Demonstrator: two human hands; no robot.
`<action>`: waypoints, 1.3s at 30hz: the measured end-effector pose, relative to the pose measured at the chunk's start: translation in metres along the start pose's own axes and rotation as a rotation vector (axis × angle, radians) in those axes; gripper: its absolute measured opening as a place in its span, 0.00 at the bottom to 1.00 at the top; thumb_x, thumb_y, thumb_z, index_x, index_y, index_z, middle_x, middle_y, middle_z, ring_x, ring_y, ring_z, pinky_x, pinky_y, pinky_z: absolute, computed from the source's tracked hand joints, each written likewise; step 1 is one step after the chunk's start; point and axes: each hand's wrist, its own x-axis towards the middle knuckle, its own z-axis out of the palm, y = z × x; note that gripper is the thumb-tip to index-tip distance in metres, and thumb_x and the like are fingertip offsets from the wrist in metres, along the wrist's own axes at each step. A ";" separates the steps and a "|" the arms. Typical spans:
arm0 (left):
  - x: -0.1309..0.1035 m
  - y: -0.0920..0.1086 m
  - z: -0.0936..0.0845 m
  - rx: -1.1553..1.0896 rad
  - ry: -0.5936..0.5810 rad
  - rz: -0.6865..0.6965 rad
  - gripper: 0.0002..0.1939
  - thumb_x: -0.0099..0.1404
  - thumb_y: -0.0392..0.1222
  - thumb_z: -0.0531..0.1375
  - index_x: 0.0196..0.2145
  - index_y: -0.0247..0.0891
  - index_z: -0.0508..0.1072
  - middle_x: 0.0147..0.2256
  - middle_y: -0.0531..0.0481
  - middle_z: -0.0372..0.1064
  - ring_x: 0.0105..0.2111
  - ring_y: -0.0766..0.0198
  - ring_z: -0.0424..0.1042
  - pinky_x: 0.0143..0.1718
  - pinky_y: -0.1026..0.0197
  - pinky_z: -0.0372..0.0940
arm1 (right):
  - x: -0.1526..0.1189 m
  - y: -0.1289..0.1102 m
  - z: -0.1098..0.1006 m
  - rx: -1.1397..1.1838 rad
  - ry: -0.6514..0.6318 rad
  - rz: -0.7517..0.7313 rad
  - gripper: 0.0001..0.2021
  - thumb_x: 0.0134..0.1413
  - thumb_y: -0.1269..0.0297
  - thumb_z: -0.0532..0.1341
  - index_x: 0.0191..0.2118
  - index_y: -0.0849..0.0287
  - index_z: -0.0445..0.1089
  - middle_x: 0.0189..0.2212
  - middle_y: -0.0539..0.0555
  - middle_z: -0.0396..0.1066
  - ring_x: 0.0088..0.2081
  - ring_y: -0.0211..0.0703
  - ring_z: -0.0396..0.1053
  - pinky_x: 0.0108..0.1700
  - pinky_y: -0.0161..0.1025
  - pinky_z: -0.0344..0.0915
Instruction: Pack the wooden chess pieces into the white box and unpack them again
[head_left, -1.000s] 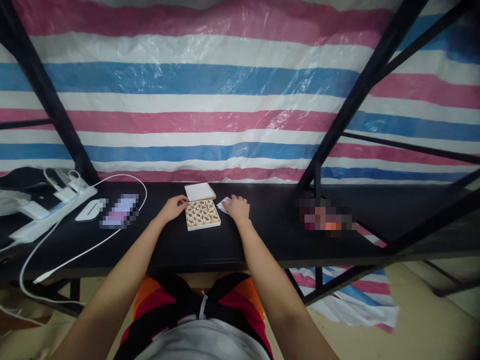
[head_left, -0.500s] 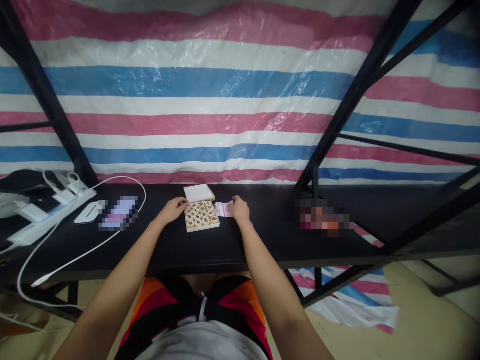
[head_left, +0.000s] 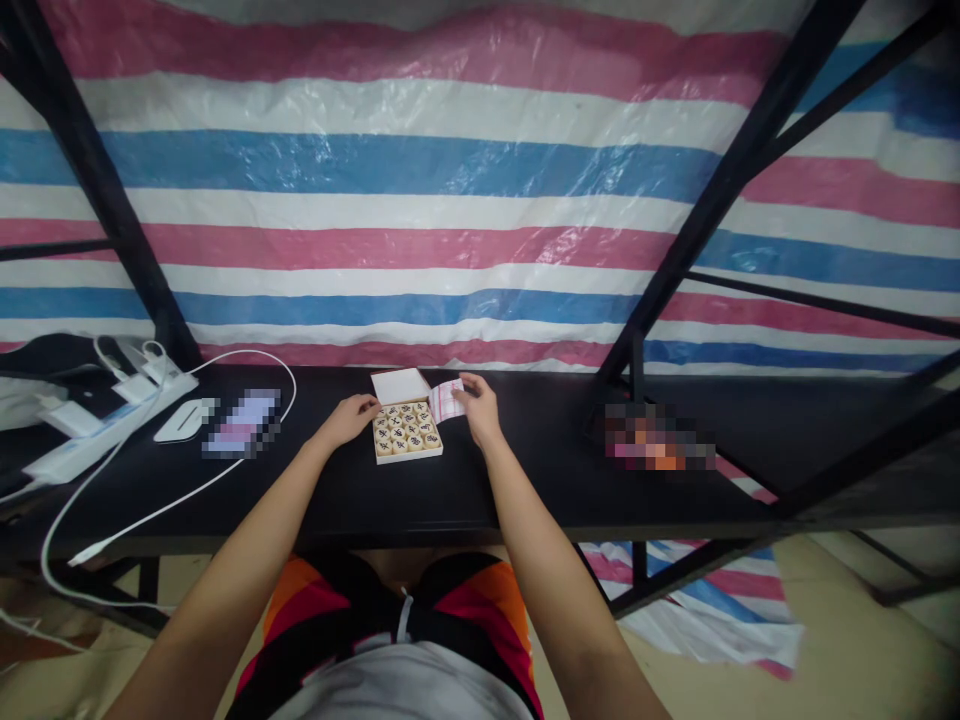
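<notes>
A small white box (head_left: 409,458) sits on the black table, its lid (head_left: 401,384) folded back at the far side. Inside lie several round, pale xiangqi pieces (head_left: 405,428) with dark characters, packed in rows. My left hand (head_left: 352,418) is at the box's upper left corner, fingertips pressed together against its edge. My right hand (head_left: 478,405), just right of the box, pinches a folded paper sheet (head_left: 445,401) with a red-pink grid. The sheet is tilted up, its left end close to the box's right edge.
On the left of the table (head_left: 547,480) are a power strip (head_left: 97,430) with chargers, a white flat device (head_left: 182,421), a blurred phone (head_left: 244,422) and a white cable (head_left: 150,510). A blurred reddish object (head_left: 652,440) lies right. Black metal posts (head_left: 675,230) and a striped tarp (head_left: 420,220) stand behind.
My right hand has lifted and tilted the paper sheet, which lay flatter before and now shows more of its grid. My left hand stays at the box. The view has shifted slightly.
</notes>
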 end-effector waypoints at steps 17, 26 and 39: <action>0.002 -0.003 0.002 -0.013 0.001 -0.016 0.18 0.62 0.49 0.51 0.38 0.37 0.74 0.37 0.45 0.73 0.35 0.58 0.70 0.40 0.59 0.62 | -0.030 -0.018 0.038 0.199 -0.389 -0.081 0.15 0.42 0.63 0.62 0.40 0.57 0.69 0.40 0.53 0.69 0.38 0.41 0.69 0.40 0.38 0.67; 0.001 -0.001 0.000 -0.005 -0.009 -0.009 0.19 0.62 0.51 0.50 0.38 0.37 0.74 0.36 0.46 0.72 0.35 0.59 0.70 0.39 0.59 0.62 | -0.032 -0.018 0.036 -0.436 -0.192 -0.226 0.13 0.47 0.74 0.52 0.37 0.58 0.71 0.47 0.55 0.64 0.46 0.40 0.66 0.52 0.37 0.60; 0.000 0.001 -0.001 0.000 -0.015 -0.014 0.18 0.62 0.51 0.51 0.38 0.38 0.74 0.36 0.47 0.73 0.34 0.59 0.70 0.38 0.60 0.61 | -0.027 -0.012 0.029 -0.476 -0.208 -0.257 0.11 0.51 0.71 0.51 0.36 0.58 0.70 0.40 0.54 0.67 0.41 0.39 0.67 0.48 0.36 0.62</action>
